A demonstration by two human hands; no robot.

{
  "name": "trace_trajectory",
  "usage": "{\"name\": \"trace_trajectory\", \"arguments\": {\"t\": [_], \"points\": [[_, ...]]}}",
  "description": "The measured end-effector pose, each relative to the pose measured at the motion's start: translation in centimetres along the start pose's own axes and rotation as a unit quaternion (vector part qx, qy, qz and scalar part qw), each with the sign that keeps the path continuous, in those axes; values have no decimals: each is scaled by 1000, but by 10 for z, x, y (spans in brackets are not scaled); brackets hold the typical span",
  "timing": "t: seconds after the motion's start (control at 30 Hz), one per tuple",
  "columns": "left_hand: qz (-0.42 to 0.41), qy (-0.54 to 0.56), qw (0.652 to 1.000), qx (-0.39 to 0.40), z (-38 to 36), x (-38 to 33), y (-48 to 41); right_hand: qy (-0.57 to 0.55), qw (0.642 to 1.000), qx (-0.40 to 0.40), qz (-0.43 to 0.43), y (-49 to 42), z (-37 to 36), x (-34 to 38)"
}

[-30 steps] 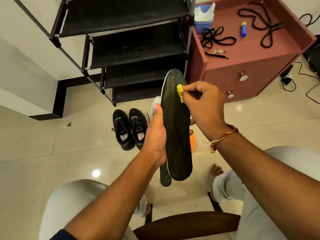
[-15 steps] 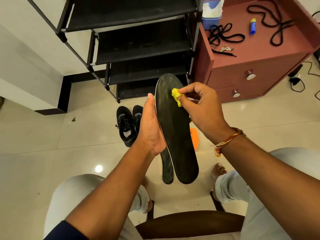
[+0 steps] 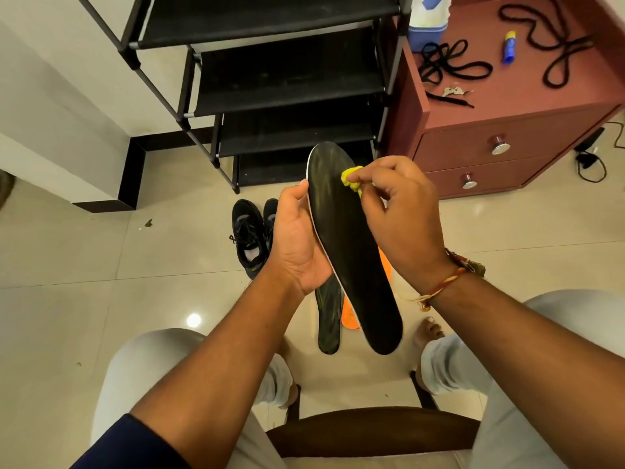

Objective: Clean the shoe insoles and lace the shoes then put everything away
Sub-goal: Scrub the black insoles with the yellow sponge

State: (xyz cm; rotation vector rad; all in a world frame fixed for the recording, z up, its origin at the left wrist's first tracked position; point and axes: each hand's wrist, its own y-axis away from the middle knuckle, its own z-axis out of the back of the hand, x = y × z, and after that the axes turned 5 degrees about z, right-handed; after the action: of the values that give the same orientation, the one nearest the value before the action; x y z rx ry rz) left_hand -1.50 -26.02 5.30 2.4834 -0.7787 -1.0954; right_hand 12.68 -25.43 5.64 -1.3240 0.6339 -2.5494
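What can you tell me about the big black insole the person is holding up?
The black insole is long, flat and foot-shaped, with a thin white edge down its left side. Its dark top looks smooth and slightly shiny, with faint streaks near the toe. It is held in the air, toe end away from the person, heel end nearer. The left hand grips its left edge. The right hand pinches a small yellow cloth against its upper right part. Another dark insole lies on the floor below.

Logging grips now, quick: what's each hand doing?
Left hand: holds the black insole by its edge.
Right hand: pinches a yellow cloth against the insole.
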Motion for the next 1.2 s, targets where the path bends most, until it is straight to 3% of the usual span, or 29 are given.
{"name": "trace_trajectory", "arguments": {"t": [0.3,0.53,0.73,0.97,1.2], "points": [[16,1,1000,6,-2,6,1,-15,1000,9,-23,3,0,8],[23,21,1000,-6,-5,3,3,-98,992,73,-17,12,-5,37],[58,-11,998,-16,-20,14,7,-48,997,-15,-63,-11,13,10],[41,-13,998,-43,-18,14,9,-92,994,45,-39,7,-4,40],[71,-35,996,-48,-28,19,13,-61,994,-42,-86,-11,13,9]]}}
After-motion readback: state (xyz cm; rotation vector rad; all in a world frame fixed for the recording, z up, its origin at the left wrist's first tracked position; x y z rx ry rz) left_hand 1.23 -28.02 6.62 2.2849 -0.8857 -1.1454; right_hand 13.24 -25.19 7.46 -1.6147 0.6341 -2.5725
